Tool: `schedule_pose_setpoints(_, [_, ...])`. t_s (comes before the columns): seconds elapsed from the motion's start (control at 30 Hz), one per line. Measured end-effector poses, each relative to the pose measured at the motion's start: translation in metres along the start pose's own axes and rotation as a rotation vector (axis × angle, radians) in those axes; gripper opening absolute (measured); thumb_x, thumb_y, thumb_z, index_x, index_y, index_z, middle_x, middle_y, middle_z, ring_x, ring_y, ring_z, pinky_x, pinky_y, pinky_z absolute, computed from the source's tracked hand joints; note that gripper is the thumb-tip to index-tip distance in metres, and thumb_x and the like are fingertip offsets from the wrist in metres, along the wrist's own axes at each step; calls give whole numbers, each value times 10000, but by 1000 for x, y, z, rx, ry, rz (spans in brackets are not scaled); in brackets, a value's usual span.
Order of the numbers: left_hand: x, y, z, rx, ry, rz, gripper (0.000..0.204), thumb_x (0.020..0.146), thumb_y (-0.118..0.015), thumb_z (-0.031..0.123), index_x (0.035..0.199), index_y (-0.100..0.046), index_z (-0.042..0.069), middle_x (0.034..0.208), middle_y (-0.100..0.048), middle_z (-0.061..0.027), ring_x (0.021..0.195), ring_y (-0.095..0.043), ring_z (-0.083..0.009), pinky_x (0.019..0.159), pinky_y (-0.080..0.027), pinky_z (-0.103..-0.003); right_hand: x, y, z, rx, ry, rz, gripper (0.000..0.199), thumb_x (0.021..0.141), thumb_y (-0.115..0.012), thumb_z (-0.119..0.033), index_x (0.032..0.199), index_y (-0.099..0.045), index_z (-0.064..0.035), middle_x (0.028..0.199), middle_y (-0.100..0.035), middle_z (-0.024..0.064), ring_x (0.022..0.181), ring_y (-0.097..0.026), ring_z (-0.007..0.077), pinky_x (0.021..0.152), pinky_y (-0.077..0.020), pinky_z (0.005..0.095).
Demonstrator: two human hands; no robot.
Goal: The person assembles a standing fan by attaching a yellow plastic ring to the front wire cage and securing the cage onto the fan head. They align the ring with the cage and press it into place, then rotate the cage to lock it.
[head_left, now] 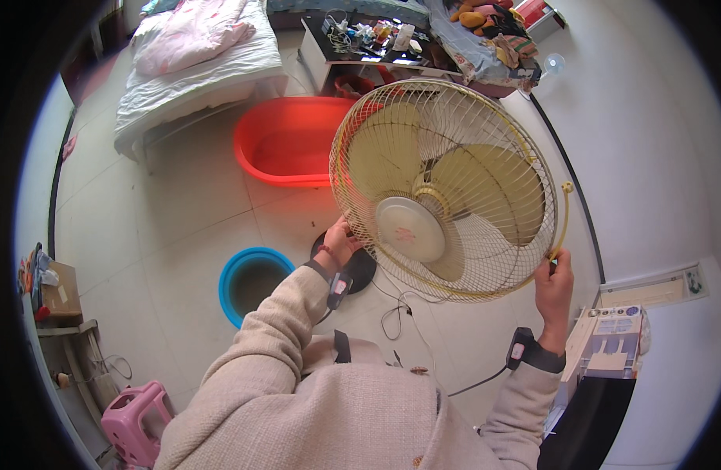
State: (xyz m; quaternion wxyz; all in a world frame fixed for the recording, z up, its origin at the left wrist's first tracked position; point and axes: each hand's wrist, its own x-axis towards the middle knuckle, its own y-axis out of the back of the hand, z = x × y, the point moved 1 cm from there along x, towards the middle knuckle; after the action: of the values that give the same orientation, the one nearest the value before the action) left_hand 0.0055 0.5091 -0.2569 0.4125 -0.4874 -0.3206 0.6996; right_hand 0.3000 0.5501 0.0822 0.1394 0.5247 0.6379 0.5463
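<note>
A pale yellow standing fan [447, 192] with a round wire grille and cream blades fills the middle of the view, its face tilted up toward me. My left hand [341, 243] grips the lower left rim of the grille. My right hand [554, 282] holds the lower right rim, next to a yellow clip on the edge. Both wrists carry small black bands. The fan's dark round base [359, 270] shows on the floor below the grille, partly hidden by my left hand. A thin cable [400, 313] runs across the tiles under the fan.
A red plastic tub [286, 141] and a blue bucket [251, 282] stand on the tiled floor to the left. Behind are a bed [196, 70] and a cluttered low table [368, 43]. A pink stool [137, 423] is at lower left, a cardboard box [611, 341] at right by the wall.
</note>
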Motion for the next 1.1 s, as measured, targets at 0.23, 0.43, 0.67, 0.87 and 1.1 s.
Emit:
schedule_pose_setpoints(0.23, [9, 4, 10, 7, 80, 10, 436, 942, -474, 249, 1368, -422, 173, 1137, -563, -116, 931, -609, -288, 809, -527, -468, -1, 0, 1, 54, -24, -14, 169, 889, -494, -103, 1026, -487, -4, 737, -519, 50, 611, -461, 104, 556, -406, 272])
schedule_pose_setpoints(0.43, [28, 19, 13, 117, 48, -83, 360, 943, -526, 290, 1256, -527, 111, 1041, -625, -99, 873, -638, -246, 807, -533, -430, -1, -1, 5, 74, -38, -10, 168, 891, -493, -103, 1023, -485, 1, 739, -521, 53, 616, -467, 105, 562, -410, 270])
schedule_pose_setpoints(0.67, [35, 21, 17, 134, -129, -74, 281, 968, -444, 144, 1209, -550, 44, 1126, -625, -88, 986, -622, -226, 859, -519, -391, -2, 1, 11, -17, -15, -4, 165, 893, -491, -105, 1020, -486, 0, 740, -521, 51, 623, -471, 99, 561, -408, 267])
schedule_pose_setpoints(0.87, [12, 0, 41, 85, -53, -59, 340, 960, -463, 243, 1237, -533, 59, 1119, -628, -92, 1006, -611, -231, 884, -491, -406, -4, 1, 11, 33, -31, -5, 166, 894, -493, -108, 1020, -488, -1, 751, -518, 42, 625, -460, 92, 559, -403, 259])
schedule_pose_setpoints(1.1, [18, 2, 56, 136, -11, -158, 392, 944, -494, 334, 1226, -539, 66, 1115, -618, -83, 998, -596, -218, 902, -469, -423, -4, 2, 7, 65, -46, -5, 175, 893, -500, -112, 1027, -491, 0, 771, -525, 40, 633, -459, 85, 565, -403, 250])
